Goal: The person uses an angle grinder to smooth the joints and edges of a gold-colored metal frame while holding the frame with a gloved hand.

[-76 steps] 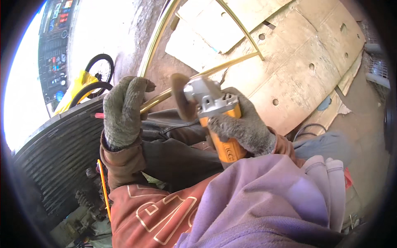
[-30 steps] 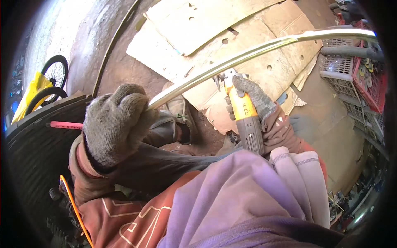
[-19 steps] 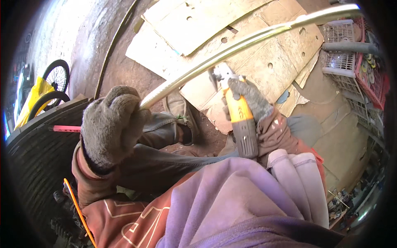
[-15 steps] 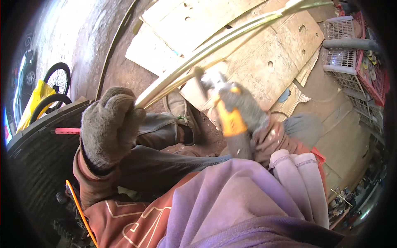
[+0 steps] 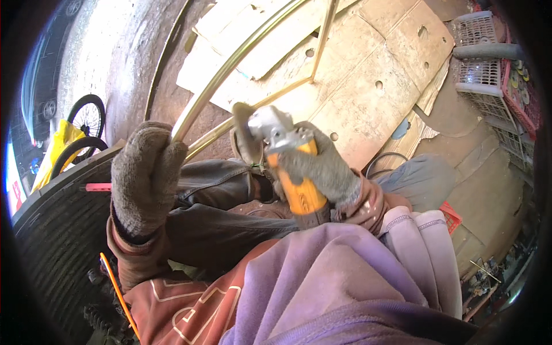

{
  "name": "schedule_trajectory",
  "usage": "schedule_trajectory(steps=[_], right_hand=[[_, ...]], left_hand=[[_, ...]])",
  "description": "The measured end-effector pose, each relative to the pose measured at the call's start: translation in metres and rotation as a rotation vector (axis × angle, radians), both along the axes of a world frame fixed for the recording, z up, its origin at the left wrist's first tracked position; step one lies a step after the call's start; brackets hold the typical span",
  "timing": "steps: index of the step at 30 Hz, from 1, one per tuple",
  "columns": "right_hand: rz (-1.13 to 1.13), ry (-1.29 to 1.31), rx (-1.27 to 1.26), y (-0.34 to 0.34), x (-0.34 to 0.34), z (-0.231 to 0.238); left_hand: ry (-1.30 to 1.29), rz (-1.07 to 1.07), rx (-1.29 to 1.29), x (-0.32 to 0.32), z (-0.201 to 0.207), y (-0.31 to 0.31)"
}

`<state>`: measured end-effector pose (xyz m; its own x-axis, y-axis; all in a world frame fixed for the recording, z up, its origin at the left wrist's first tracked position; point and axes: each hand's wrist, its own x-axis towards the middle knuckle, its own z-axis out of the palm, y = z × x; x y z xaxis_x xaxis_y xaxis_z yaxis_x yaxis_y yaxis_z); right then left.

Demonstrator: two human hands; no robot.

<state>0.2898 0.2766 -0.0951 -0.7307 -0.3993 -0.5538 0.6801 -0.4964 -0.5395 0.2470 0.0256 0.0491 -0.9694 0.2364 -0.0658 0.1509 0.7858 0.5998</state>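
My left hand [image 5: 145, 178], in a grey-brown knit glove, is closed round the near end of a gold-coloured metal frame [image 5: 225, 68]. The frame has a long bar curving up to the top and a thinner bar [image 5: 282, 90] bent at a corner on the right. My gloved right hand [image 5: 326, 168] grips an angle grinder [image 5: 303, 194] with a yellow and black body and a silver head. Its round disc [image 5: 245, 132] stands beside the thinner bar; whether they touch I cannot tell.
Flattened cardboard [image 5: 368, 86] covers the ground ahead. White and red plastic baskets [image 5: 480, 77] stand at the far right. On the left are a dark ribbed surface [image 5: 57, 230], a wheel [image 5: 89, 121] and a yellow bag [image 5: 60, 146]. My legs [image 5: 218, 221] lie beneath the grinder.
The frame's far end has swung left and now points more steeply toward the top. The grinder has moved left and slightly nearer me, still in my right hand.
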Motion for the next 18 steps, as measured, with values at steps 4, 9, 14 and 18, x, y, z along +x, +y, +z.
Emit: schedule_trajectory(steps=[4, 9, 14, 18], right_hand=[[0.016, -0.077, -0.039, 0.020, -0.015, -0.020], [-0.043, -0.129, -0.118, 0.031, -0.026, -0.040], [0.092, 0.010, -0.029, -0.003, 0.002, 0.015], [-0.056, -0.023, 0.041, 0.021, -0.017, -0.038]], left_hand=[[0.004, 0.030, -0.024, -0.001, 0.007, 0.002], [-0.008, 0.062, -0.094, -0.004, 0.005, 0.005], [-0.087, 0.169, -0.007, -0.003, 0.003, 0.003], [-0.114, 0.212, 0.040, -0.004, 0.014, 0.006]])
